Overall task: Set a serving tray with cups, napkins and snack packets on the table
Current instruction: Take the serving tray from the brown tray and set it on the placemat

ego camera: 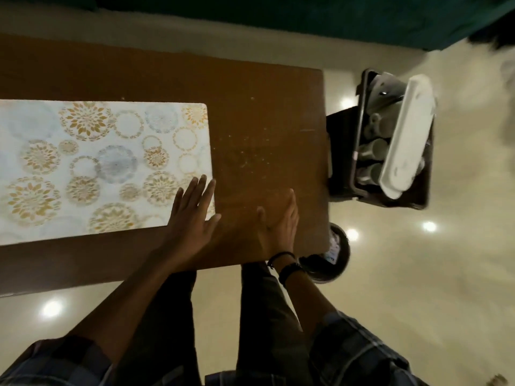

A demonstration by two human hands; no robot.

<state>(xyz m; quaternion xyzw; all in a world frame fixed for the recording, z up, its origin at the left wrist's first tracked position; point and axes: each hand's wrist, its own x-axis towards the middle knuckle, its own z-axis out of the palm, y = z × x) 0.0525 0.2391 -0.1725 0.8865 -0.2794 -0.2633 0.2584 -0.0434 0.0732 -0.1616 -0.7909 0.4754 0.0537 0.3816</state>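
Observation:
A white serving tray (407,135) leans on edge in a dark crate (345,151) standing on the floor off the table's right end. Several grey cups (374,147) lie in the crate beside it. On the brown table (264,121) lies a white mat with gold and blue floral circles (97,162). My left hand (192,210) lies flat with straight fingers on the mat's near right corner. My right hand (278,218) rests flat on the bare wood just to the right, holding nothing. No napkins or snack packets are clearly visible.
A small round dark bin (331,252) with something pale inside stands on the shiny floor by the table's near right corner. A dark green cloth (306,18) hangs beyond the far edge. My legs are against the near edge.

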